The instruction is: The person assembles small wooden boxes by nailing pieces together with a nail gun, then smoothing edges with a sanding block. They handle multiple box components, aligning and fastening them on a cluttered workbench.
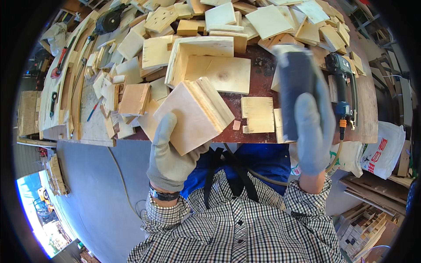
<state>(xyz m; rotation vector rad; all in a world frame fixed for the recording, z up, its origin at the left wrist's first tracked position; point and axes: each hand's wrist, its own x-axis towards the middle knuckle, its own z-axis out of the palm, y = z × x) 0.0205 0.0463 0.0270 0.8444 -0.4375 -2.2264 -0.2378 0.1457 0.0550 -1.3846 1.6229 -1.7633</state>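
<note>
My left hand (173,151), in a grey-white work glove, grips a small stack of square plywood pieces (190,116), tilted above the table's front edge. The thumb lies on the broad face, and the layered edges show at the upper right. In my gloved right hand (313,127) is a long, dark-faced sanding block (296,87) with a pale upper end, held upright and blurred by motion. It is apart from the plywood stack. Behind the stack stands an L-shaped assembly of plywood boards (219,72). A notched plywood piece (258,115) lies between my hands.
A black air nailer (341,81) with an orange-fitted hose lies on the right of the dark red tabletop (234,101). Wood offcuts (267,22) are heaped across the back. At left are a red-handled tool (60,63) and a thin pen-like stick (92,111).
</note>
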